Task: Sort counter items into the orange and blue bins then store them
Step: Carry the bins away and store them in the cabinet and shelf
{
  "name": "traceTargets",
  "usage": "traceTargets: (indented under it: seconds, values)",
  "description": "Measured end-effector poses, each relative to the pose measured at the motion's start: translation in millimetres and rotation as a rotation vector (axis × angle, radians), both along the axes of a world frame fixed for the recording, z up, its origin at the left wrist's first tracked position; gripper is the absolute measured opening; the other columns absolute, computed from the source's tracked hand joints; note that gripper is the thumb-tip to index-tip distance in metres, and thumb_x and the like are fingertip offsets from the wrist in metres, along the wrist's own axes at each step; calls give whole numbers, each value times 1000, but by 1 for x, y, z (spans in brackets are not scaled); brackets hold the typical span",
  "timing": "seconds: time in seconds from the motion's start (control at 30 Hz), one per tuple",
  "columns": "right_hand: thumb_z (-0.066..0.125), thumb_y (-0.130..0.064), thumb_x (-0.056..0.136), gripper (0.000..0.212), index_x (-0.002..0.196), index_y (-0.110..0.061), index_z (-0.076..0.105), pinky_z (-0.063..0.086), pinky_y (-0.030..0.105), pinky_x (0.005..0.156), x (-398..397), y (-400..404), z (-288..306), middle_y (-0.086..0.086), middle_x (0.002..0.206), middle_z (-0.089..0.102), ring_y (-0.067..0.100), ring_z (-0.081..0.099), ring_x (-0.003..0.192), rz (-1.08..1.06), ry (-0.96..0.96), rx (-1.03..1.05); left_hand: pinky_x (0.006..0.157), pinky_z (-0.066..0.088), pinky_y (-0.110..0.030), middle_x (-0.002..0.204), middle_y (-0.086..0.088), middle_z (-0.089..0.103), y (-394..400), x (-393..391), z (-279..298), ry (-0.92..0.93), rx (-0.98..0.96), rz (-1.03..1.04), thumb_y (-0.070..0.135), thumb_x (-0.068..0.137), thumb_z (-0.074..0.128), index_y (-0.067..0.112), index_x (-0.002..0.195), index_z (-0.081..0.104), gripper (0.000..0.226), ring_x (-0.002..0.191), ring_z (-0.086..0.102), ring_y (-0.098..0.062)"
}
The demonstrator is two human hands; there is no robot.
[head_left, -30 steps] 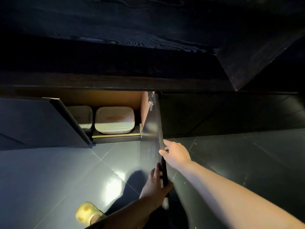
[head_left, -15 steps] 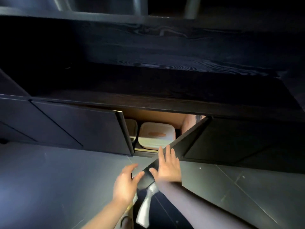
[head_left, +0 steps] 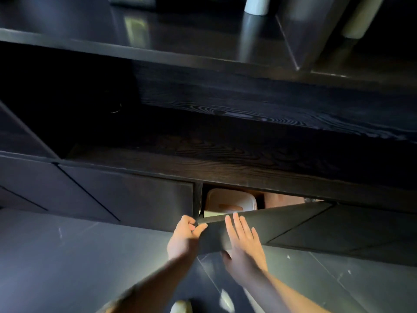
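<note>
A dark cabinet door (head_left: 266,224) under the counter stands nearly closed, leaving a narrow gap. Through the gap I see a pale lidded bin (head_left: 230,203) with an orange mark on its lid, resting inside the cabinet. My left hand (head_left: 185,239) pinches the free edge of the door between thumb and fingers. My right hand (head_left: 244,245) lies flat on the door's front, fingers spread and pointing up. The left cabinet door (head_left: 135,197) sits flush and hides the rest of the cabinet interior.
A dark wood-grain counter (head_left: 225,123) overhangs the cabinets. A white cylinder (head_left: 256,5) and a pale post (head_left: 358,16) stand on the upper surface. Glossy grey floor tiles (head_left: 67,267) spread below; a light shoe (head_left: 180,307) shows at the bottom edge.
The right cabinet door has swung from wide open to nearly closed. The left door has closed over one bin. Both hands moved up with the door and my view tilted upward.
</note>
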State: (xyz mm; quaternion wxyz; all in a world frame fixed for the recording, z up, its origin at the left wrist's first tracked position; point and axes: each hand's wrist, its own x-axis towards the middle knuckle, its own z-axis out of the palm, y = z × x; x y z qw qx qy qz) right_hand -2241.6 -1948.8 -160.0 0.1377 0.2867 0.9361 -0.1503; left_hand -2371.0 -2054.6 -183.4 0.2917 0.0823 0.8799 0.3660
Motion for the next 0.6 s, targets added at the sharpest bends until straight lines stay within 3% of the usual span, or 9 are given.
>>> traceTargets:
  seconds: [0.17,0.43,0.6]
  values:
    - [47,-40,95,86,151,-20,-15,5,51,118,-40,25,2,5,158,-22,25,-15,147,22,-110,-29,64,38,-31,75,8,60,23,-38,-3,39,-71,-42,62,84,52,23,78,40,41,71,55,-19]
    - [51,-39,89,89,152,-21,-8,8,45,118,-76,30,6,3,160,-16,22,-9,148,-140,0,-43,69,39,-29,79,1,60,57,-80,4,80,-177,-136,63,86,48,22,74,44,43,74,53,-25]
    - [54,-34,88,88,153,-21,-5,5,43,119,-77,36,9,2,161,-12,22,-9,148,-139,15,-88,72,41,-31,94,-5,66,63,-80,11,73,-164,-185,56,91,45,20,80,50,38,88,60,-28]
